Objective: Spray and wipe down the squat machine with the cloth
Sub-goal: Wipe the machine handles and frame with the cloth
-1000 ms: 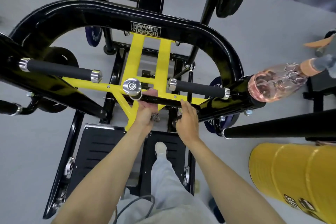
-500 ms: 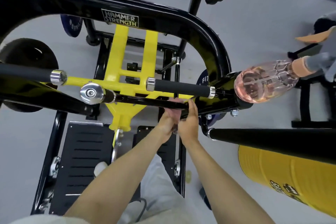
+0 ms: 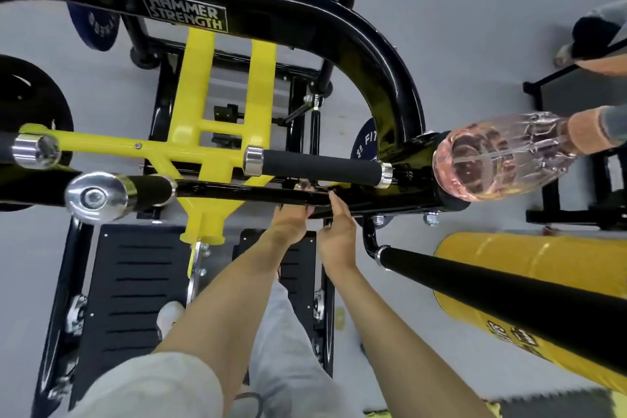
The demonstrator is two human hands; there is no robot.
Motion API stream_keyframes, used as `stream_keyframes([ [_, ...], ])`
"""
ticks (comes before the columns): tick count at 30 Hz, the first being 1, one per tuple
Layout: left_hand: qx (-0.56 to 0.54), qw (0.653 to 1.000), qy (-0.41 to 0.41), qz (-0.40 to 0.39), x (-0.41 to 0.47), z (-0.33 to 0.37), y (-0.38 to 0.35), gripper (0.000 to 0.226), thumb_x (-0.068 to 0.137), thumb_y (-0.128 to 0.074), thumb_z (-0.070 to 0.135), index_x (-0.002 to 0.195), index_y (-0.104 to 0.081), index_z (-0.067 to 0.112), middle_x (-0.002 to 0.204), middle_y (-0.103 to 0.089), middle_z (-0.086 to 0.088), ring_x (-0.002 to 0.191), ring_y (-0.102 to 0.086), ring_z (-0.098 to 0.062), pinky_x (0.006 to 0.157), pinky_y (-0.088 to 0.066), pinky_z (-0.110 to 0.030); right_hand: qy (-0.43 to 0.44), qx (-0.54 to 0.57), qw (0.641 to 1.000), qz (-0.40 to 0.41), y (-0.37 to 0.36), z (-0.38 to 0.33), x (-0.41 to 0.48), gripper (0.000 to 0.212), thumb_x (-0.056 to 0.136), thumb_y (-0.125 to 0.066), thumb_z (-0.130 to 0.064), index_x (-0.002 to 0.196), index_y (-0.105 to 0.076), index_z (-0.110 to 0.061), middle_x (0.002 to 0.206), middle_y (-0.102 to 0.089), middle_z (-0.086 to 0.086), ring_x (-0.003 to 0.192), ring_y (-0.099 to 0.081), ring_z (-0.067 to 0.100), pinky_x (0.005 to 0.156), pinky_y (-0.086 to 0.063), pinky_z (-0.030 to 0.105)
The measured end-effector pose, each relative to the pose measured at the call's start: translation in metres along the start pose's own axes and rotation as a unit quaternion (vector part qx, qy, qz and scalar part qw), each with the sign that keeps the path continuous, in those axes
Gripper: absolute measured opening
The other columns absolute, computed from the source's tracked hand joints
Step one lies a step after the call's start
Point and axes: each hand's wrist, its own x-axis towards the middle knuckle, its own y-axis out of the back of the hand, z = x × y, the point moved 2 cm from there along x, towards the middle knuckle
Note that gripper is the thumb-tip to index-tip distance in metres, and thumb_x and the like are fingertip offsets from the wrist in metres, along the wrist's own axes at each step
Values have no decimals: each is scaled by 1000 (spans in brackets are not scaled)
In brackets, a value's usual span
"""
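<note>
The squat machine has a black curved frame (image 3: 339, 30), yellow cross members (image 3: 190, 146) and foam-covered handles (image 3: 319, 168). My left hand (image 3: 291, 220) reaches up to the thin black bar (image 3: 237, 192) under the right handle, with its fingers curled over the bar. Just to its right, my right hand (image 3: 336, 237) touches the same bar with straight fingers. A clear pink spray bottle (image 3: 492, 159) with an orange collar rests on the right end of the frame, untouched. No cloth shows; the hands and bar may hide it.
Black footplates (image 3: 135, 275) lie below, with my legs and a white shoe (image 3: 169, 316) on them. A long black lever (image 3: 509, 295) juts out at the right over a yellow barrel (image 3: 509, 265). Weight plates (image 3: 30, 105) hang at the left and top. Grey floor surrounds everything.
My left hand has slid right along the black bar from the yellow centre post to beside my right hand. The view has shifted right and closer.
</note>
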Motion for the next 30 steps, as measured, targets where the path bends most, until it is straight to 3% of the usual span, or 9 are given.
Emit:
stream_keyframes([
  [4,-192,979,54,-37,0,9,-7,39,100,-39,14,139,-39,18,119,-54,-7,113,-53,-25,90,-43,-31,-3,14,1000,21,1,1,4,63,85,-45,16,143,-41,-8,149,-38,3,138,-35,15,113,-26,18],
  [6,-291,949,112,-45,-5,20,-9,28,100,-38,12,126,-47,19,96,-52,-6,81,-54,-20,66,-43,-24,1,12,1000,23,3,2,4,59,88,-46,12,143,-42,-10,149,-38,2,137,-36,14,113,-28,21],
  [9,-547,824,127,-79,-25,31,1,27,91,-38,-9,75,-56,2,63,-50,-7,57,-46,-18,48,-40,-21,-2,12,1000,11,1,3,3,58,91,-46,9,145,-39,-13,149,-37,-1,138,-34,11,108,-27,10],
  [11,-661,732,126,-104,-42,34,8,29,91,-38,-8,77,-62,-1,57,-60,-7,52,-59,-17,47,-49,-19,4,17,1000,11,-1,3,-2,59,94,-49,2,147,-34,-18,148,-36,-5,139,-32,11,99,-26,-1],
  [13,-705,688,136,-110,-51,37,7,28,92,-38,-5,85,-65,-1,61,-66,-9,51,-65,-18,46,-52,-23,46,-34,998,35,0,1,-8,66,92,-56,-5,150,-28,-20,153,-29,1,141,-29,14,107,-25,8],
  [17,-739,649,155,-87,-66,39,4,32,86,-32,-10,81,-60,5,62,-62,-8,50,-61,-16,45,-49,-20,132,-111,982,82,3,-7,-22,58,94,-47,-6,149,-30,-15,153,-32,8,142,-27,20,116,-24,28],
  [22,-781,600,135,-106,-85,34,27,49,80,-43,-7,127,-56,-4,129,-58,-20,107,-64,-32,79,-57,-39,132,-136,979,74,2,-13,-38,50,102,-29,-9,151,-25,-17,158,-22,4,146,-18,17,119,-18,30],
  [26,-774,613,133,-80,-99,27,47,36,97,-40,6,126,-57,-5,118,-64,-20,103,-66,-29,81,-58,-36,181,-160,964,115,-8,-32,-59,46,102,-33,-10,147,-32,-10,154,-27,11,141,-27,23,115,-28,36],
  [30,-763,629,139,-41,-117,8,65,33,98,-32,5,114,-60,-2,84,-70,-16,68,-70,-25,55,-57,-30,185,-156,963,121,-20,-40,-72,43,102,-32,-14,145,-33,-11,154,-26,11,141,-26,23,116,-28,37],
])
